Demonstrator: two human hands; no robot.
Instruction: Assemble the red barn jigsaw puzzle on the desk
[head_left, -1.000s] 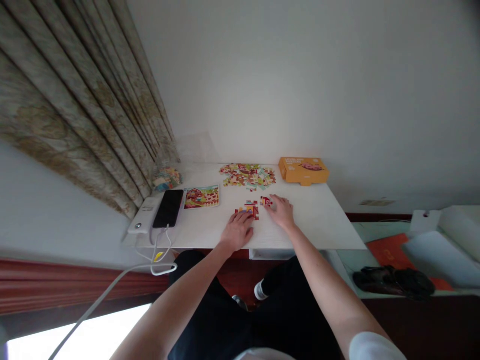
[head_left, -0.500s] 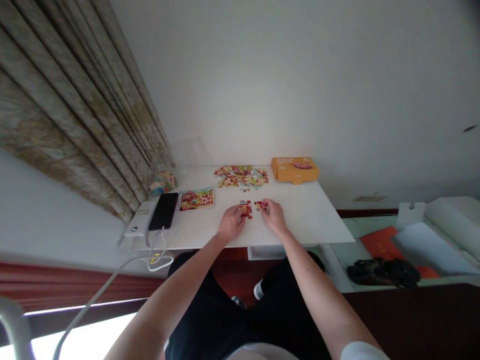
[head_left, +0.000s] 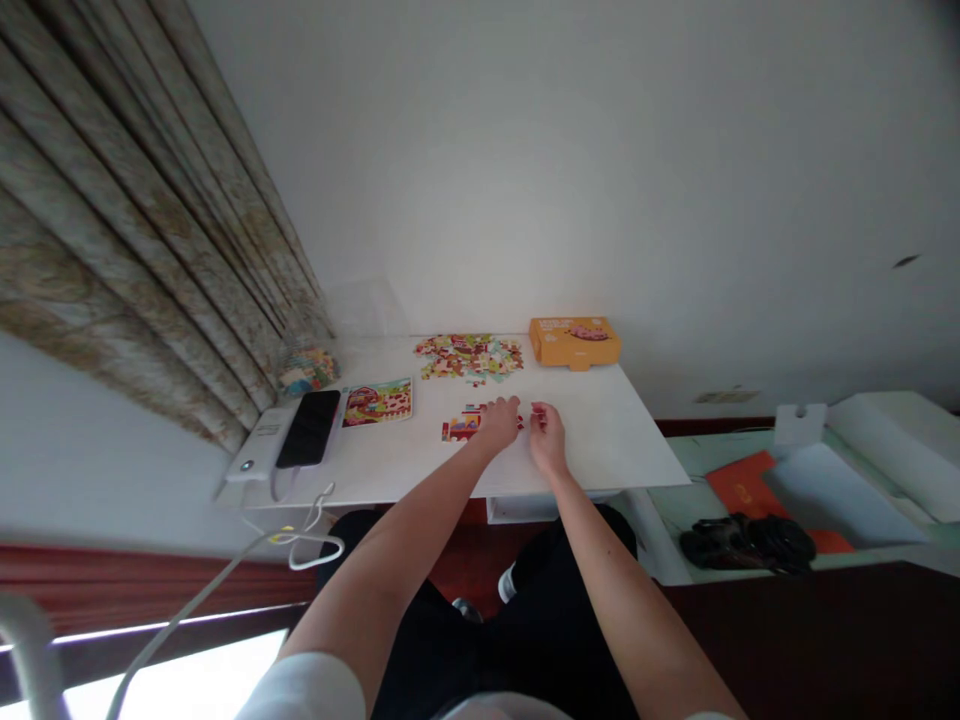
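On the white table (head_left: 615, 440), my left hand (head_left: 499, 423) and my right hand (head_left: 547, 432) sit close together, both curled. Between their fingertips shows a small red puzzle piece (head_left: 534, 409), pinched by my right hand's fingers. My left hand rests at the right end of a small joined cluster of red and yellow pieces (head_left: 459, 428); what its fingers hold is too small to name. A heap of loose puzzle pieces (head_left: 469, 356) lies farther back.
An orange box (head_left: 574, 341) stands at the table's back right. A picture card (head_left: 377, 401), a black phone (head_left: 307, 428) on a white power bank with cables, and a bag of pieces (head_left: 306, 368) lie left, by the curtain. A low shelf with dark items is to the right.
My left hand moved right, off the joined cluster, and met my right hand. The cluster now lies uncovered left of the hands. The view shifted so the table sits a little further left.
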